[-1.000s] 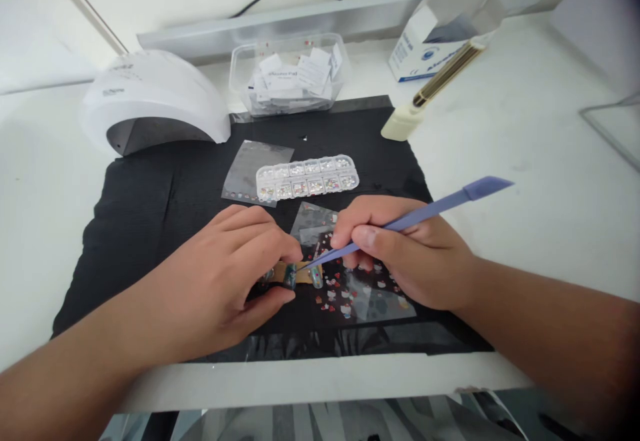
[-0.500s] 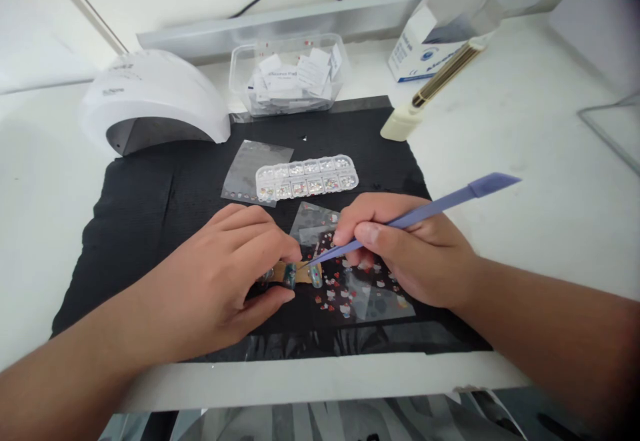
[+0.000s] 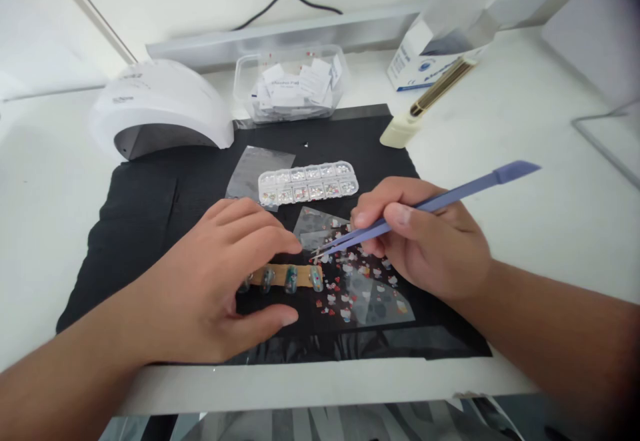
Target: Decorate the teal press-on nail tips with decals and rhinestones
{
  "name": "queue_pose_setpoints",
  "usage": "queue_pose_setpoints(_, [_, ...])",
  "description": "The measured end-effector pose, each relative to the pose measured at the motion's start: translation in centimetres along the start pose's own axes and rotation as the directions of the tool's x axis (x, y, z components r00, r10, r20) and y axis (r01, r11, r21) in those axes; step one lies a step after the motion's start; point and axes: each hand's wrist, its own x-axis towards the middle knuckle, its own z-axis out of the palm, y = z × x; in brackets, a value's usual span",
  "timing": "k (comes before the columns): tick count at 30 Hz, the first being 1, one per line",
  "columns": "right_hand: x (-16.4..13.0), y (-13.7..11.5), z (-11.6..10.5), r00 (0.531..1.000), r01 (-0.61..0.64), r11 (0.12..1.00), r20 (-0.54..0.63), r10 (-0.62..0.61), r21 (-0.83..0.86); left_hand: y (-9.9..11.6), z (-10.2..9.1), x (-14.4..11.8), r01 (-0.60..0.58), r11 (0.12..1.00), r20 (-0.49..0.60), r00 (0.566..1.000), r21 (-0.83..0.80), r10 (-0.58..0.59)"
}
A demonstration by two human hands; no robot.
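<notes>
My right hand (image 3: 425,241) grips purple tweezers (image 3: 460,191) between thumb and fingers. Their metal tips lie just above the right end of a tan strip (image 3: 304,274) that bears several blue-green press-on nails (image 3: 291,279). Whether the tips pinch anything is too small to tell. My left hand (image 3: 220,281) spreads over the strip's left part with thumb and fingers apart, holding nothing; it hides the strip's left end. Clear sticker sheets (image 3: 345,294) with small red and white cat figures lie beside the strip, partly under my right hand.
Behind the hands lies a clear rhinestone case (image 3: 309,183) over a clear sheet (image 3: 245,171) on the black mat (image 3: 135,214). A white nail lamp (image 3: 160,104), a plastic tub of packets (image 3: 295,87), a cream bottle with gold cap (image 3: 400,131) and a white box (image 3: 425,61) stand farther back.
My left thumb and fingers have parted and let go of the nail on the strip. The tweezers have lifted off the strip and moved right and up with my right hand, their tips apart.
</notes>
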Motion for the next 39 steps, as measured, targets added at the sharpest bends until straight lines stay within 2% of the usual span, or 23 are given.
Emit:
queue_pose_setpoints(3, [-0.1, 0.2, -0.1, 1.000, 0.002, 1.000, 0.001, -0.002, 0.013, -2.4, -0.7, -0.3, 0.104, 0.983, -0.129, 0.984, -0.150, -0.124])
queue_pose_setpoints(4, [-0.1, 0.3, -0.2, 1.000, -0.005, 1.000, 0.003, 0.005, 0.014, -3.4, -0.9, -0.4, 0.190, 0.967, -0.213, 0.951, -0.171, -0.224])
queue_pose_setpoints(6, [-0.1, 0.3, -0.2, 1.000, -0.017, 1.000, 0.003, 0.017, 0.016, -5.1, -1.3, -0.4, 0.414, 0.899, -0.375, 0.818, -0.144, -0.437])
queue_pose_setpoints(7, [-0.1, 0.4, -0.2, 1.000, -0.022, 1.000, 0.004, 0.022, 0.015, -5.8, -1.4, -0.4, 0.501, 0.857, -0.407, 0.763, -0.116, -0.502])
queue_pose_setpoints(9, [0.0, 0.4, -0.2, 1.000, -0.021, 1.000, 0.003, 0.021, 0.012, -6.4, -1.4, -0.2, 0.579, 0.813, -0.427, 0.721, -0.063, -0.546])
queue_pose_setpoints(14, [0.5, 0.7, -0.1, 0.995, 0.019, 0.998, -0.096, -0.024, -0.059, -5.6, -1.1, 0.5, 0.653, 0.751, -0.300, 0.739, 0.096, -0.604])
queue_pose_setpoints(19, [1.2, 1.1, -0.2, 0.987, 0.094, 0.990, -0.120, -0.107, -0.109, -5.4, -0.5, 0.7, 0.669, 0.725, -0.292, 0.735, 0.166, -0.612])
queue_pose_setpoints(24, [1.5, 1.1, -0.2, 0.982, 0.129, 0.982, -0.119, -0.146, -0.140, -4.8, 0.2, 1.3, 0.662, 0.732, -0.297, 0.741, 0.164, -0.603])
queue_pose_setpoints(30, [1.3, 0.9, 0.0, 0.990, 0.092, 0.988, -0.098, -0.104, -0.127, -4.7, 0.6, 1.9, 0.637, 0.768, -0.277, 0.750, 0.061, -0.600])
queue_pose_setpoints(39, [1.2, 0.7, -0.2, 0.987, 0.091, 0.989, -0.120, -0.105, -0.113, -6.2, 1.0, 1.6, 0.561, 0.775, -0.236, 0.743, -0.292, -0.626])
